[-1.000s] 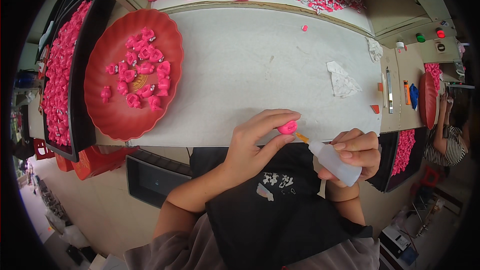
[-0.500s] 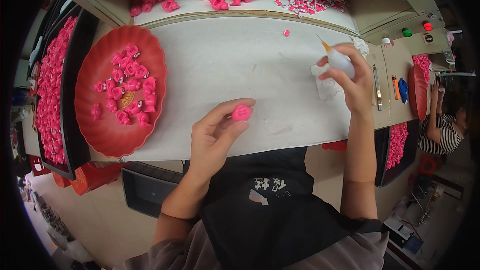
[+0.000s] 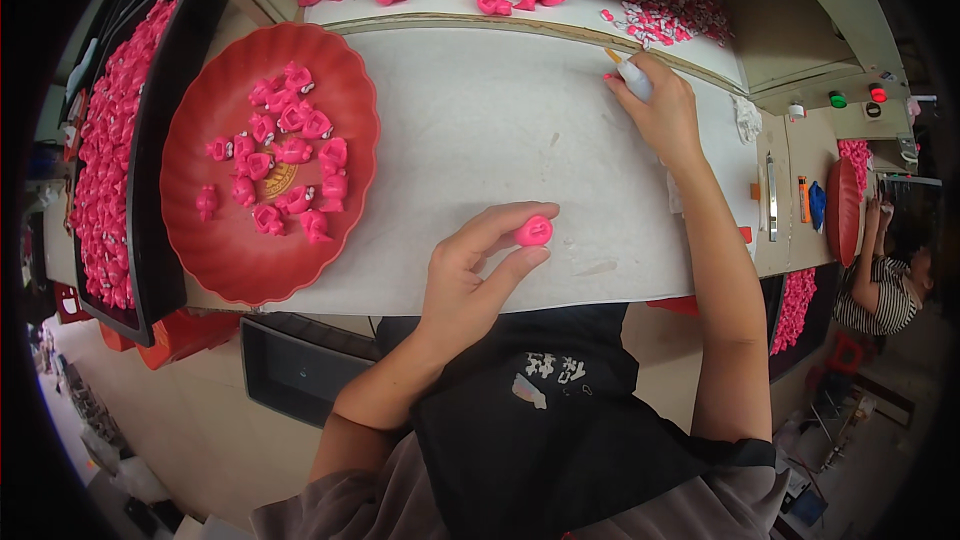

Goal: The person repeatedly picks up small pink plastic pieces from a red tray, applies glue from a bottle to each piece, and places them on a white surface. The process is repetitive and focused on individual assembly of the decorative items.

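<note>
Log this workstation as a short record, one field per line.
Left grip: pink piece pinched between thumb and finger
Right grip: white bottle with orange tip, near the shelf edge
Work surface: white, between red dish and right arm
Red dish: scalloped, on the left, holding pink figures
Black tray: left of the dish, heaped with pink pieces
Shelf: hollow pink pieces left, small pink-and-white parts right
Background: co-worker in striped top, far right

Room between red tray (image 3: 205, 110) and left fingers (image 3: 500, 219)
</note>
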Demonstrator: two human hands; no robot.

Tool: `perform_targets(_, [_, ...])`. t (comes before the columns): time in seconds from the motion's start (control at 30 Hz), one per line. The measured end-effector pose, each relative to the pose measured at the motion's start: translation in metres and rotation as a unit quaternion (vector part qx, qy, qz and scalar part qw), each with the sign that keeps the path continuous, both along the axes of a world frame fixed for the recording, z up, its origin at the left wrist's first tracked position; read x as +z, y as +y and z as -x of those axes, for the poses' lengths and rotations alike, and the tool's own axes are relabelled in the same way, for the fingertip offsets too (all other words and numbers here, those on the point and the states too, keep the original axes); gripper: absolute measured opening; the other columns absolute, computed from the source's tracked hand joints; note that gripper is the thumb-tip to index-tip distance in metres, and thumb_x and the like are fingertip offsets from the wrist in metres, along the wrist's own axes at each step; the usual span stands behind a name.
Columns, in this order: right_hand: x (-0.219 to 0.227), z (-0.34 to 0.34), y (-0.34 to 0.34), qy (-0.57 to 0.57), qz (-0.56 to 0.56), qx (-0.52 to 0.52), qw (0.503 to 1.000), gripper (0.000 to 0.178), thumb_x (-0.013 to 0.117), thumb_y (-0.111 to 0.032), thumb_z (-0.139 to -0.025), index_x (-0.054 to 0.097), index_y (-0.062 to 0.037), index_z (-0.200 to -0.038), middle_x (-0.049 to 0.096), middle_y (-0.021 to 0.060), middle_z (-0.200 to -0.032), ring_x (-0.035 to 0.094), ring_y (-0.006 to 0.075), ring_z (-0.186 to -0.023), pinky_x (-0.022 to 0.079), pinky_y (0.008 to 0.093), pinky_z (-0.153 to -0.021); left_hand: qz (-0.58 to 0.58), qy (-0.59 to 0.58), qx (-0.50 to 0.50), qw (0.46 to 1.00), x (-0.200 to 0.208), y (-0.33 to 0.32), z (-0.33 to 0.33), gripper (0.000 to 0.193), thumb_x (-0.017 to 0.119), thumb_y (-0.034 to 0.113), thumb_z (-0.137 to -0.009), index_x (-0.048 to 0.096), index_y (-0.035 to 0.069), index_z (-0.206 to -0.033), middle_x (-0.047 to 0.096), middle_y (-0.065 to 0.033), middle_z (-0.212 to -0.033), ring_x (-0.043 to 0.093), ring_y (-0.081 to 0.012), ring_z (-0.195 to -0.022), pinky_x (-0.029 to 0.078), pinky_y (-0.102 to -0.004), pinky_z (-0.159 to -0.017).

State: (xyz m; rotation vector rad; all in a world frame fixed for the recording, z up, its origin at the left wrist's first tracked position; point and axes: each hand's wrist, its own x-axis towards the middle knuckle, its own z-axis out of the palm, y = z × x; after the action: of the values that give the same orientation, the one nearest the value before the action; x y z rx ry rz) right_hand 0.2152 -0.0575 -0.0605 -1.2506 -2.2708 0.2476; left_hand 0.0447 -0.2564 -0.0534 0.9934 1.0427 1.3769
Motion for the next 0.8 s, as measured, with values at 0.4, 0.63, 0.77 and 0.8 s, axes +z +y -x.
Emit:
perform_targets(0.4, [0.056,-0.007,-0.119,0.284,0.265,0.198,0.900,0.018,0.066,0.008,-0.067,0.063,-0.0019,-0.082,0.061,0.0083,-0.086,0.059,0.0128,-0.076,0.048,0.0241,-0.062,-0.017,0.076,-0.005,0.997,0.008,-0.003,-0.012,0.028,0.063,0.003,-0.076,0.059,-0.001,-0.104,0.060,-0.0115,-0.103,0.056,-0.0186,-0.095,0.044,-0.0292,-0.083])
perform_targets(0.63, [0.053,-0.009,-0.130,0.244,0.173,0.241,0.923,0.018,0.068,0.004,-0.067,0.064,-0.0034,-0.083,0.059,0.0086,-0.090,0.060,0.0162,-0.075,0.048,0.0242,-0.061,-0.088,0.204,0.014,0.975,0.015,-0.004,-0.022,0.027,0.065,0.001,-0.073,0.060,-0.002,-0.100,0.061,-0.0123,-0.097,0.059,-0.0198,-0.088,0.046,-0.0284,-0.077])
perform_targets(0.77, [0.051,-0.013,-0.134,0.225,0.139,0.245,0.933,0.020,0.069,0.003,-0.066,0.063,-0.0031,-0.085,0.056,0.0091,-0.091,0.059,0.0162,-0.070,0.048,0.0252,-0.058,-0.076,0.181,-0.003,0.981,0.015,-0.006,-0.025,0.026,0.064,0.002,-0.074,0.060,-0.001,-0.100,0.062,-0.0117,-0.095,0.059,-0.0191,-0.088,0.046,-0.0285,-0.077])
perform_targets(0.8, [0.050,-0.015,-0.136,0.217,0.127,0.244,0.937,0.021,0.069,0.003,-0.066,0.063,-0.0030,-0.086,0.056,0.0093,-0.091,0.059,0.0164,-0.069,0.047,0.0253,-0.057,-0.064,0.145,-0.012,0.987,0.014,-0.006,-0.025,0.025,0.063,0.003,-0.076,0.059,-0.001,-0.100,0.062,-0.0116,-0.094,0.059,-0.0192,-0.087,0.046,-0.0285,-0.076])
